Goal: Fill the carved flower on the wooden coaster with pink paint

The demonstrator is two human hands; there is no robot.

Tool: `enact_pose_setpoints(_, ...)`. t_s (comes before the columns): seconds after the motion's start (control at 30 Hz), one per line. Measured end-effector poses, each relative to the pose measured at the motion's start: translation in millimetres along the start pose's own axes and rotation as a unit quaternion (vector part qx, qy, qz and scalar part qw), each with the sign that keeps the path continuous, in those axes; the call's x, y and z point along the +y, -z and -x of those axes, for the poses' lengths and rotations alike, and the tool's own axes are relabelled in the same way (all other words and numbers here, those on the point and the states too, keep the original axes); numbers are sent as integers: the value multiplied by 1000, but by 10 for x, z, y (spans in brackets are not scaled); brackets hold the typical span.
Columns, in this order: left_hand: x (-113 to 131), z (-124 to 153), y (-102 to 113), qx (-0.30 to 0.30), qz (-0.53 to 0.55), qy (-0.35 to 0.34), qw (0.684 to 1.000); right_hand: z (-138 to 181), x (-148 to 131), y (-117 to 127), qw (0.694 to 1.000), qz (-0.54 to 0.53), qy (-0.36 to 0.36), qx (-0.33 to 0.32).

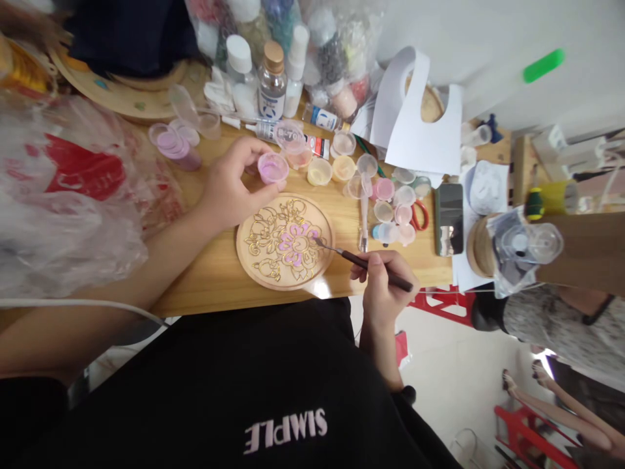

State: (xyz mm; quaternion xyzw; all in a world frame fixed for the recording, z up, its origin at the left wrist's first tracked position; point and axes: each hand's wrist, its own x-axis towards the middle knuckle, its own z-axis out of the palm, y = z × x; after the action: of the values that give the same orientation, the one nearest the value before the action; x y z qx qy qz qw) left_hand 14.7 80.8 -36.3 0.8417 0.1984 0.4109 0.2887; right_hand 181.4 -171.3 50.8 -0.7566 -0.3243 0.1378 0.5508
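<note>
A round wooden disc (263, 264) with a gold outlined flower pattern lies on the wooden table (215, 273); part of the flower is filled in purple. My right hand (383, 286) is closed around a thin dark tool (364, 262), and its metal tip rests on the disc's purple area. My left hand (229, 189) is closed on a small clear cup of purple paste (272, 168), held just above the disc's far edge.
Several small cups of coloured paste (385, 195), bottles (271, 81), tubes and bags crowd the table's far side. A phone (449, 218) and red scissors (420, 215) lie to the right. A plastic bag (63, 195) sits at the left. Another person's legs (551, 407) show at lower right.
</note>
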Motion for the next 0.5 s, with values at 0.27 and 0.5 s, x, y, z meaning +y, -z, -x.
enact_pose_setpoints(0.27,23,-10,-5,2,22,34,999,-1,3,-11,1000,-1,8,-11)
enact_pose_setpoints(0.5,13,5,-14,-9,35,53,998,24,-13,12,1000,-2,7,-9)
